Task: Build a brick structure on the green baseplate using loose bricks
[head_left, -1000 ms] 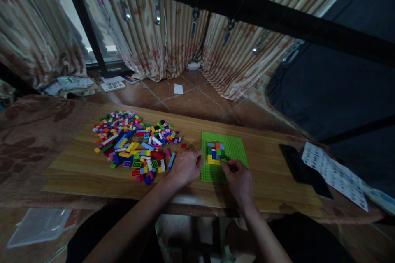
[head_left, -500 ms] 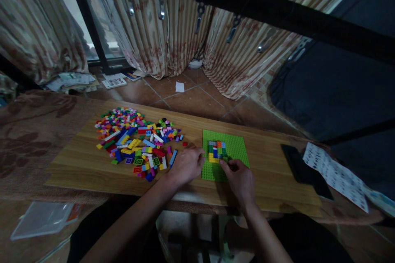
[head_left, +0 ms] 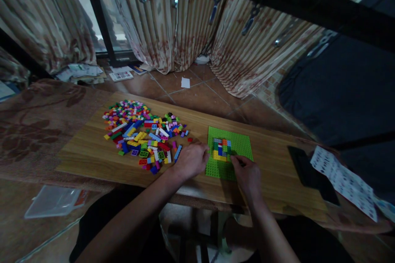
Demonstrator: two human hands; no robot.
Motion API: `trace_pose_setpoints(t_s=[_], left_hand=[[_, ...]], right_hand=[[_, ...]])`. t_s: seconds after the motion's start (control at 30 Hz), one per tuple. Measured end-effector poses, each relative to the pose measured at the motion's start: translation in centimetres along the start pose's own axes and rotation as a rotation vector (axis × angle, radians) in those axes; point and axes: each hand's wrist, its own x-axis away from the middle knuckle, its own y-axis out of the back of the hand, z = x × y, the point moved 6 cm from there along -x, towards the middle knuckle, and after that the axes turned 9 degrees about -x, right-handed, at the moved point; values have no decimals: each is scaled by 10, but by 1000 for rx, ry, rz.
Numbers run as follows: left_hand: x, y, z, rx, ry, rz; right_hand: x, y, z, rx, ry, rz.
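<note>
A green baseplate lies on a wooden board, with a small block of yellow, blue, red and green bricks built on it. My left hand rests curled on the board, its fingertips against the baseplate's left edge. My right hand lies over the plate's front right part, its fingers pinched at the built block's right side; what they hold is too small to make out. A heap of loose coloured bricks is spread to the left of my left hand.
A black phone and a printed paper sheet lie at the board's right end. A patterned cloth covers the surface at left. A clear plastic lid lies on the tiled floor. Curtains hang behind.
The view has shifted, so everything sits a little further right and higher. Both hands stay at the baseplate; the right fingers have crept slightly along the built block's right side.
</note>
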Motion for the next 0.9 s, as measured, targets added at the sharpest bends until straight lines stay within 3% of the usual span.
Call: trace_pose_setpoints(t_s=[0.4,0.73,0.9], left_hand=[[1,-1,-1,-10,-28,-2],[1,-7,2,-26,-34,-8],[1,1,3,-4,-32,-43]], right_hand=[[1,-1,0,11,-10,-10],[-5,-6,-3,-6,23,58],[-7,-11,-6,-48,1,88]])
